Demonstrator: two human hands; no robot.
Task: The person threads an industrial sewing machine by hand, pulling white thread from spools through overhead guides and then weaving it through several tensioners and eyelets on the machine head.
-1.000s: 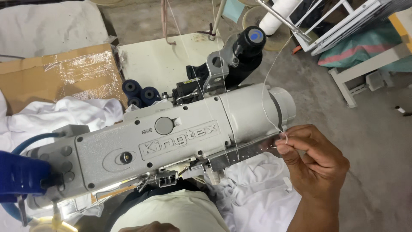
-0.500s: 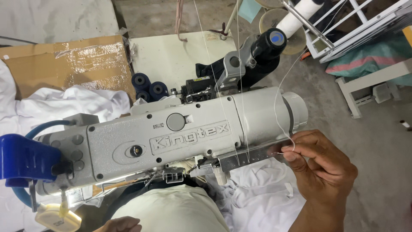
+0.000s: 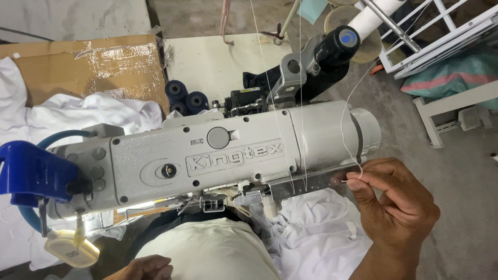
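White thread (image 3: 346, 111), thin and taut, is pinched by the right hand (image 3: 397, 205) at three o'clock of the smooth grey sewing machine (image 3: 218, 155); the left hand (image 3: 148, 268), barely visible, cannot be judged.

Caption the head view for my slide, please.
Right hand pinches white thread at grey industrial sewing machine's thread guide.

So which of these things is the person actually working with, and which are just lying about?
In use:
right hand, pinching the white thread
grey sewing machine
metal thread guide bar
left hand, low by the cream fabric

Lying about:
dark blue thread spools
cardboard box
white cloth pile
white rack
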